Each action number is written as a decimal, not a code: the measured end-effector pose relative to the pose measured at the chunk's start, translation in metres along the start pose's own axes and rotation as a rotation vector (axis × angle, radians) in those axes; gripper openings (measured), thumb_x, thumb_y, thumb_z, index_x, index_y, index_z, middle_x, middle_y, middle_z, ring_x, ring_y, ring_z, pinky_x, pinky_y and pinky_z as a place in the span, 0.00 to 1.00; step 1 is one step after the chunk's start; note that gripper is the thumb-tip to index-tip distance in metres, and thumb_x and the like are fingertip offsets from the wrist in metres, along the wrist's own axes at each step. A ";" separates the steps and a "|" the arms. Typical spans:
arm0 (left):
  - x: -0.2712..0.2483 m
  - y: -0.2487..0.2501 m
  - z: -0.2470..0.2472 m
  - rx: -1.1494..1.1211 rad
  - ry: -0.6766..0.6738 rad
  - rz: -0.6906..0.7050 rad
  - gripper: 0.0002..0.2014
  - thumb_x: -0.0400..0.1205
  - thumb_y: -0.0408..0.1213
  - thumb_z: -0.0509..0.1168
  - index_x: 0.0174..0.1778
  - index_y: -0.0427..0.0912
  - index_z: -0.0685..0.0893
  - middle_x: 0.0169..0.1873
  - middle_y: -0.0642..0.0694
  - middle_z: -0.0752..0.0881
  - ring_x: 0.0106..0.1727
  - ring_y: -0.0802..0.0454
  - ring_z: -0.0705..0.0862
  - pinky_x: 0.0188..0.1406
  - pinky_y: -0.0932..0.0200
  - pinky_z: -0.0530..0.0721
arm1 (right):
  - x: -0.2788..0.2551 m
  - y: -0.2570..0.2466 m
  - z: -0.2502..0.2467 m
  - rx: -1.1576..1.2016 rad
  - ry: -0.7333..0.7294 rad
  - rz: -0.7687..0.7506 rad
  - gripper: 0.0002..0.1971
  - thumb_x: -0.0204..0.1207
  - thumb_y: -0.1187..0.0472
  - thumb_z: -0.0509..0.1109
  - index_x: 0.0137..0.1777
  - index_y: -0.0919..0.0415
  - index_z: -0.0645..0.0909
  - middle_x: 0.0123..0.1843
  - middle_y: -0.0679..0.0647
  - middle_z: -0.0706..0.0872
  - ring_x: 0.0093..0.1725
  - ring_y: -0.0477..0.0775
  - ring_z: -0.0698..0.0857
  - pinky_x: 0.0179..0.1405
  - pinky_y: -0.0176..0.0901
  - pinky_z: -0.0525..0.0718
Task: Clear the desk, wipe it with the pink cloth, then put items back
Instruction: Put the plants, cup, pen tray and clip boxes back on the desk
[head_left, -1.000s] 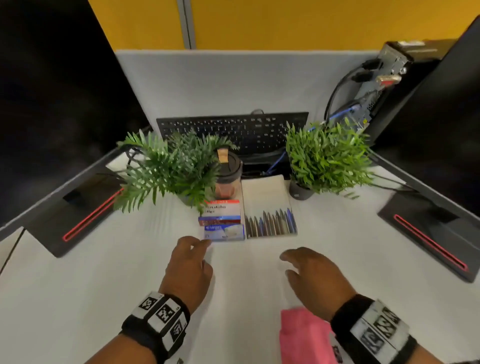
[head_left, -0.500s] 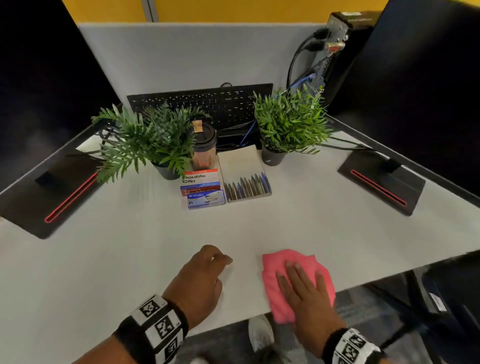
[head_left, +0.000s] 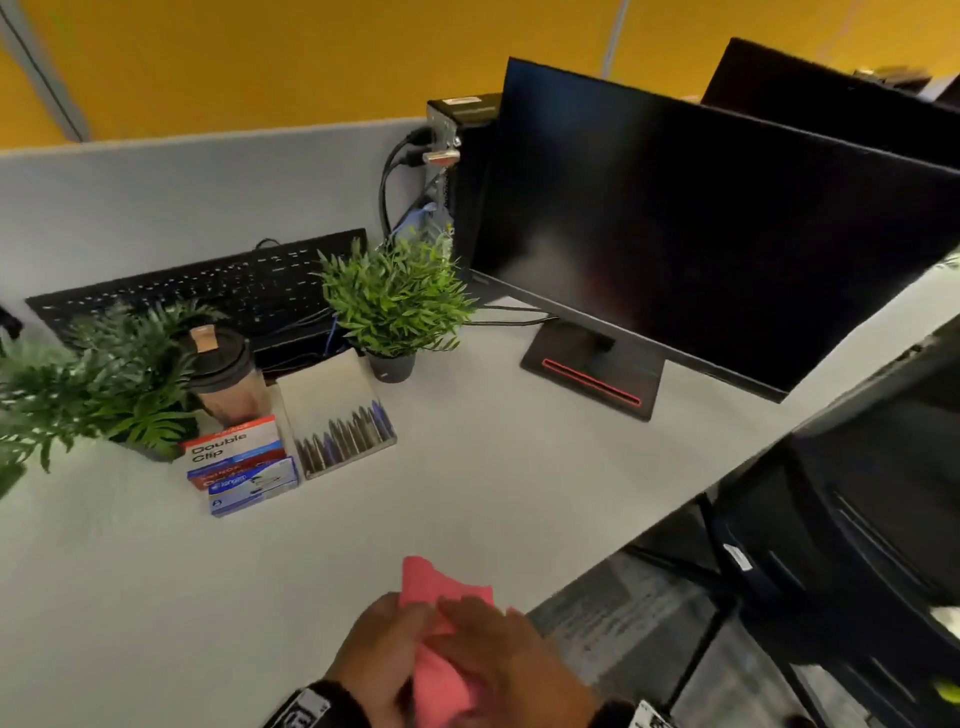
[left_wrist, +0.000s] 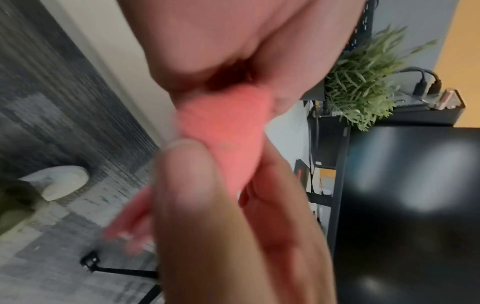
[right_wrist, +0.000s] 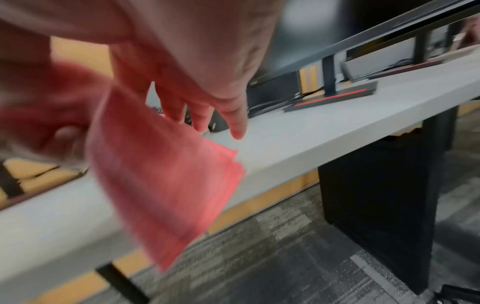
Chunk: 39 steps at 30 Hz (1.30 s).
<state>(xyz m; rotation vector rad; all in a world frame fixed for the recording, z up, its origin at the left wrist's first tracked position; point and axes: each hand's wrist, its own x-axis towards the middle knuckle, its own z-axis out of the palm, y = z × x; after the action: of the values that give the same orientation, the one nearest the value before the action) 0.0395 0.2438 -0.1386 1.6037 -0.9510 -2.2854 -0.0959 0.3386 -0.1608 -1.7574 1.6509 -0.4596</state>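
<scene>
The pink cloth (head_left: 445, 587) is held up between both hands over the front edge of the white desk (head_left: 519, 493). My left hand (head_left: 384, 649) pinches it between thumb and fingers, seen close in the left wrist view as left hand (left_wrist: 207, 164) on cloth (left_wrist: 228, 127). My right hand (head_left: 498, 649) lies over the other end. In the right wrist view the cloth (right_wrist: 161, 174) hangs below the right hand (right_wrist: 207, 115), whose fingers point loosely down; its thumb side seems to clamp the cloth. Both wrist views are blurred.
At the back of the desk stand two potted plants (head_left: 395, 301) (head_left: 104, 384), a lidded coffee cup (head_left: 223, 374), stacked clip boxes (head_left: 241, 462) and a pen tray (head_left: 343, 426). A keyboard (head_left: 208, 291) leans on the partition. A monitor (head_left: 701, 249) stands right, a chair (head_left: 857, 519) beside the desk.
The cloth lay flat on the desk under my right hand; now both hands have lifted it off the surface. My left hand came over to it. The head view has swung right.
</scene>
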 end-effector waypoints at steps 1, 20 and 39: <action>0.005 0.009 0.011 -0.033 -0.029 -0.012 0.10 0.80 0.25 0.60 0.54 0.29 0.84 0.45 0.27 0.90 0.47 0.32 0.89 0.51 0.41 0.86 | -0.005 0.001 -0.017 0.111 0.044 0.056 0.38 0.71 0.34 0.69 0.79 0.43 0.66 0.76 0.22 0.65 0.82 0.47 0.61 0.81 0.54 0.59; 0.144 0.076 0.205 0.248 0.133 0.181 0.11 0.61 0.39 0.65 0.34 0.37 0.85 0.33 0.34 0.86 0.32 0.44 0.83 0.37 0.42 0.87 | 0.018 0.215 -0.221 0.282 0.441 0.637 0.14 0.73 0.64 0.73 0.58 0.57 0.84 0.51 0.52 0.88 0.52 0.52 0.85 0.54 0.43 0.82; 0.161 0.055 0.218 1.626 0.095 0.636 0.37 0.66 0.65 0.61 0.70 0.53 0.73 0.67 0.51 0.70 0.66 0.48 0.70 0.62 0.51 0.79 | 0.014 0.244 -0.171 -0.498 -0.015 0.374 0.43 0.77 0.28 0.38 0.86 0.54 0.41 0.86 0.53 0.35 0.85 0.52 0.33 0.81 0.57 0.35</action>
<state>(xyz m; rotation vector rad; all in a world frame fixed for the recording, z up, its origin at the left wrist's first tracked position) -0.2306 0.2065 -0.1848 1.1998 -3.0247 -0.7259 -0.3869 0.2923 -0.2069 -1.7085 2.1547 0.1517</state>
